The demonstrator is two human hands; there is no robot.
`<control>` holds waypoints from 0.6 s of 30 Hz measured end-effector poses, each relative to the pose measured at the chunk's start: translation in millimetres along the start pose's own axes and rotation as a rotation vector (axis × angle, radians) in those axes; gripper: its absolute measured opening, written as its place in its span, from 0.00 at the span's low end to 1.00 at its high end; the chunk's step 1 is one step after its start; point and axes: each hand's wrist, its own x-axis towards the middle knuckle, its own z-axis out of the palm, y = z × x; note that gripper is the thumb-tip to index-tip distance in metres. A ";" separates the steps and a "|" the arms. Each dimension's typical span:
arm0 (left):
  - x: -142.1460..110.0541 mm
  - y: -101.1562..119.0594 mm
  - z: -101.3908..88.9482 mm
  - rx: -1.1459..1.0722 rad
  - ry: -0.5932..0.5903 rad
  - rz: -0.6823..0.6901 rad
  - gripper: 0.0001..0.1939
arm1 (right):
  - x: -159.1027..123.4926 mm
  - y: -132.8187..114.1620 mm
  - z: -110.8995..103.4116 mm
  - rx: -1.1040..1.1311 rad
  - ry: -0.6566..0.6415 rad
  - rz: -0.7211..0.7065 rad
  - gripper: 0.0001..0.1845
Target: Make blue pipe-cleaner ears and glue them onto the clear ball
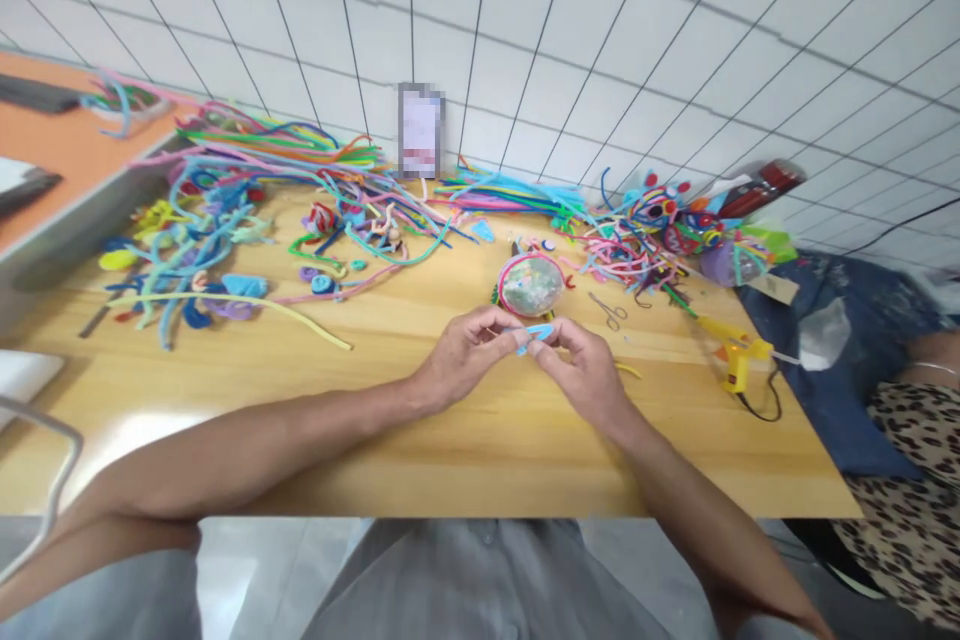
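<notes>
Between my two hands is a short light-blue pipe cleaner, bent into a small loop. My left hand pinches one side of it with thumb and forefinger. The fingers of my right hand close on its other side. Just beyond my fingertips sits a round, clear-topped piece with a pink pipe-cleaner rim, resting on the wooden table. Part of a yellow strand lies beside my right hand.
Small scissors and a yellow glue gun lie to the right. Pipe cleaners in many colours cover the left side; more bundles line the tiled wall. A phone leans there. A person in leopard print sits at right.
</notes>
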 end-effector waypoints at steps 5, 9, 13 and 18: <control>7.1 36.2 -1.1 -0.024 0.078 0.054 0.17 | 13.5 -38.8 -12.8 -0.271 0.074 -0.321 0.08; 15.4 59.7 -0.2 -0.054 0.075 0.040 0.18 | 27.5 -57.1 -27.3 -0.388 0.062 -0.451 0.08; 24.1 75.0 5.6 -0.201 0.045 -0.011 0.20 | 37.0 -74.7 -43.7 -0.420 0.057 -0.521 0.08; 28.9 90.4 17.2 -0.148 0.130 0.173 0.18 | 40.4 -92.4 -51.1 -0.353 0.156 -0.505 0.10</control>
